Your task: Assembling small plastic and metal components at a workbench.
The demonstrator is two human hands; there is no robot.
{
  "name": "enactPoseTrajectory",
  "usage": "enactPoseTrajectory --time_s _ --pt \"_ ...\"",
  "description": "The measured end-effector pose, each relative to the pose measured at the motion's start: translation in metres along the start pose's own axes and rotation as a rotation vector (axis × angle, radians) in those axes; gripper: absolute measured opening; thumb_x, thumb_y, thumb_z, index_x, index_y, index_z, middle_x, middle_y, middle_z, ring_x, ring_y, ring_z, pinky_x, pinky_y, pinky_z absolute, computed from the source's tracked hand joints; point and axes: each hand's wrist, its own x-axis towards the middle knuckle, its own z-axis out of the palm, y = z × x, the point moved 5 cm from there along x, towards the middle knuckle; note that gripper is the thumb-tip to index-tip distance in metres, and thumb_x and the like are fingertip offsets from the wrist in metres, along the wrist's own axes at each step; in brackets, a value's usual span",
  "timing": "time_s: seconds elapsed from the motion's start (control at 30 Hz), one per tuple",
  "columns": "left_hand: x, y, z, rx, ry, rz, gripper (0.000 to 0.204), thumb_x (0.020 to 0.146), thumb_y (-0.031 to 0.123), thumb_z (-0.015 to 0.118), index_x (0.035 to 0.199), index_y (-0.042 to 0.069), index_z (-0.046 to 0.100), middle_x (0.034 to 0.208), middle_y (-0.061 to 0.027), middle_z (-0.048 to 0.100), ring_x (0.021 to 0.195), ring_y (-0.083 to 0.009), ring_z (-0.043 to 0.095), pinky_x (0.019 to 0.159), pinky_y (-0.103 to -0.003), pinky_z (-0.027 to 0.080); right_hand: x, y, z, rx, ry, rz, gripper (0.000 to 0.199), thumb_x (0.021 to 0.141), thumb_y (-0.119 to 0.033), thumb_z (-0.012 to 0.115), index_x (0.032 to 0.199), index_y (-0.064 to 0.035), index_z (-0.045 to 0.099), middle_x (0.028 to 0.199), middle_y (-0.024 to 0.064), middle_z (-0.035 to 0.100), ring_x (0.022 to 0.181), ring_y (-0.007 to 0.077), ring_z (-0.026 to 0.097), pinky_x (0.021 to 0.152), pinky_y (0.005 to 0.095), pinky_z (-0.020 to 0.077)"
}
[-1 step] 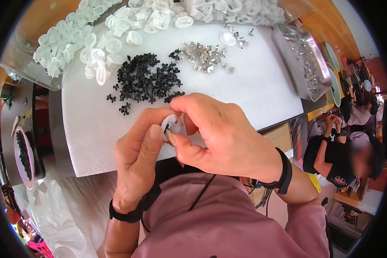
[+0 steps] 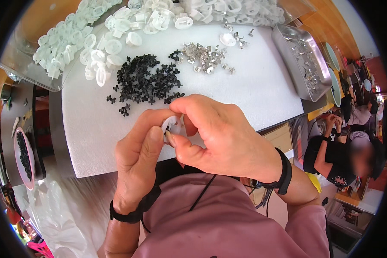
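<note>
Between both hands, just off the front of the white foam sheet [image 2: 94, 142], is a round white plastic part [image 2: 176, 122] with a small black piece in its opening. My left hand [image 2: 138, 157] is closed on the part's left side with thumb and fingers. On the other side my right hand [image 2: 228, 137] pinches it, the thumb tip pressed at the black piece. The fingers hide much of the part. Beyond them lies a heap of small black cross-shaped pieces [image 2: 146, 81], with a smaller pile of shiny metal clips [image 2: 204, 56] to its right.
Many white plastic parts [image 2: 159, 19] are heaped along the far edge. A metal tray [image 2: 290, 64] holding small metal pieces stands at the right. At far left is a pink bowl [image 2: 30, 185] with black pieces. Another person [image 2: 327, 157] sits off to the right.
</note>
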Motion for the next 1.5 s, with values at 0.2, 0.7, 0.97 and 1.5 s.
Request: enactPoseTrajectory --time_s 0.2,0.7,0.97,1.5 --pt "-0.002 0.000 -0.002 0.039 0.033 -0.105 0.030 0.102 0.018 0.043 0.115 -0.005 0.057 0.091 -0.0037 0.060 0.079 -0.0083 0.056 0.075 -0.024 0.045 0.000 0.001 0.005 -0.022 -0.004 0.041 0.036 0.073 -0.002 0.069 0.102 -0.0011 0.049 0.079 0.0080 0.059 0.061 0.0194 0.063 0.050 0.0300 0.0507" --pt "-0.001 -0.006 -0.003 0.007 0.121 -0.013 0.030 0.102 0.019 0.044 0.115 -0.004 0.058 0.086 -0.0020 0.061 0.076 -0.0058 0.053 0.072 -0.021 0.044 0.002 0.001 0.011 -0.051 -0.004 0.055 0.032 0.073 -0.005 0.067 0.099 -0.0016 0.049 0.073 0.0085 0.056 0.057 0.0217 0.061 0.048 0.0304 0.0491" --pt "0.000 -0.001 0.000 -0.090 0.079 -0.065 0.038 0.102 0.028 0.043 0.112 -0.004 0.060 0.093 -0.0058 0.061 0.080 -0.0094 0.056 0.073 -0.024 0.045 -0.003 0.009 0.001 0.396 -0.166 0.295 0.033 0.086 -0.003 0.063 0.114 0.0024 0.047 0.077 0.0044 0.059 0.061 0.0094 0.060 0.051 0.0236 0.0476" --pt "0.002 -0.004 -0.002 -0.178 0.035 -0.096 0.042 0.101 0.032 0.045 0.115 -0.006 0.059 0.097 -0.0061 0.061 0.083 -0.0108 0.054 0.073 -0.024 0.043 0.005 0.012 0.007 0.719 -0.319 0.639 0.023 0.089 -0.005 0.061 0.107 0.0035 0.050 0.085 0.0061 0.063 0.076 0.0086 0.061 0.065 0.0216 0.0496"
